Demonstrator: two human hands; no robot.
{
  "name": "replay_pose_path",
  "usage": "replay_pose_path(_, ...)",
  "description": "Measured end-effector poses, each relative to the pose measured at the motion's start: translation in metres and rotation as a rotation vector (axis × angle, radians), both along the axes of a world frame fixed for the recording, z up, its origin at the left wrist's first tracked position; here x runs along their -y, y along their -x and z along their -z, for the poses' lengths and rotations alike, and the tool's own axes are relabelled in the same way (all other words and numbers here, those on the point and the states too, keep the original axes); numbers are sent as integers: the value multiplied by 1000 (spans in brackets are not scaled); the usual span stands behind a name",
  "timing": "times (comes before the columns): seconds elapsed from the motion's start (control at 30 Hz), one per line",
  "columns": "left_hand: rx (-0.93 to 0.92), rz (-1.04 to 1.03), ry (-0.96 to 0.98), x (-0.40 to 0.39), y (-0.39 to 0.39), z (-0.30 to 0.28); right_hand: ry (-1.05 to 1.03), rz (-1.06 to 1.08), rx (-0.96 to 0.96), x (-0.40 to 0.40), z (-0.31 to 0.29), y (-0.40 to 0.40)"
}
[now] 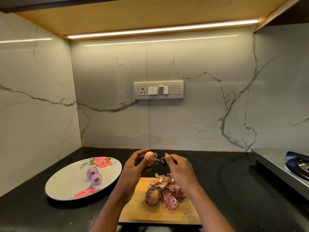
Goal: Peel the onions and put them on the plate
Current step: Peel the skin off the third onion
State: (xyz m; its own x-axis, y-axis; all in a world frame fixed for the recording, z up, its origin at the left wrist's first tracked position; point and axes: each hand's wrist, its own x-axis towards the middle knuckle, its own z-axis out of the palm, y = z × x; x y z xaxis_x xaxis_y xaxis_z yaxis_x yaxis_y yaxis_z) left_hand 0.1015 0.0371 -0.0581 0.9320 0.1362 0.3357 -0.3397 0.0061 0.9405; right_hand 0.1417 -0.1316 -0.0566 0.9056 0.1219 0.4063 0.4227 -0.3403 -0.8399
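Below my wrists sits the cutting board (158, 213); left hand (133, 166) grips an onion (149, 158), right hand (177, 166) beside it pinches loose skin (161, 159).

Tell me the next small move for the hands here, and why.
Probably drop the peel scrap onto the peel pile: the right hand pinches a strip just pulled off the onion that the left hand holds, and skin still clings to it.
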Motion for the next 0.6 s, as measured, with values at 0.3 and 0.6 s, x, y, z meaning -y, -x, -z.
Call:
replay_pose_path(0.3, -12, 3, -62, 0, -2, 3, -135, -166, 12, -5, -5, 6)
replay_pose_path(0.6, -37, 60, 20, 3, 1, 0, -9, 23, 169, -8, 0, 4)
